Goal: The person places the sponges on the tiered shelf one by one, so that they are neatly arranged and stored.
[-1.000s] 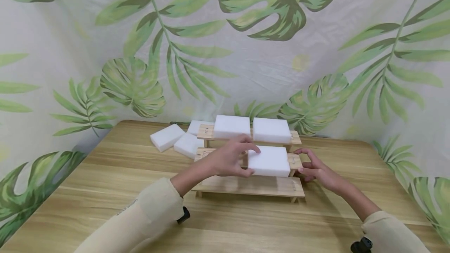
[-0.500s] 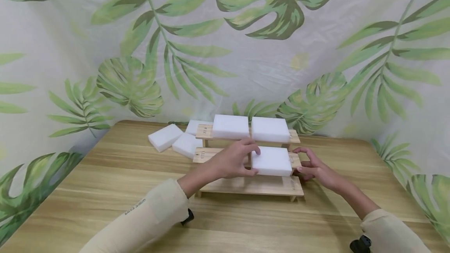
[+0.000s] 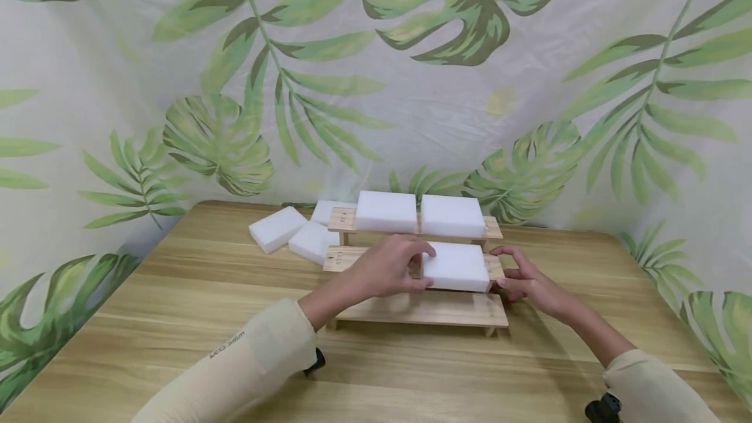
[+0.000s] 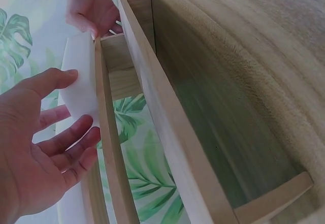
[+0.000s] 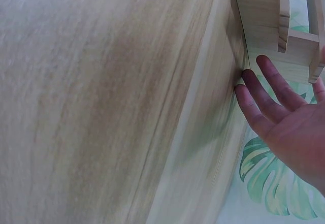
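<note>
A white foam block [image 3: 455,266] lies on the middle tier of a three-tier wooden rack [image 3: 420,311]. My left hand [image 3: 384,266] holds this block at its left end, index finger near the top and thumb at the front lower corner. In the left wrist view the other fingers of my left hand [image 4: 56,137] spread loosely beside the block [image 4: 81,82]. At the right end of the middle tier, my right hand [image 3: 531,286] grips the rack between thumb and index finger. The right wrist view shows its remaining fingers [image 5: 271,94] extended below the tier.
On the top tier sit two more foam blocks, a left one [image 3: 386,211] and a right one [image 3: 452,215]. Several loose foam blocks [image 3: 277,228] lie on the wood-grain table [image 3: 194,299], left of the rack. Behind hangs a leaf-patterned cloth [image 3: 423,116].
The foam block on the middle tier has shifted slightly to the right, with my left hand moving along. My right hand has stayed at the rack's end.
</note>
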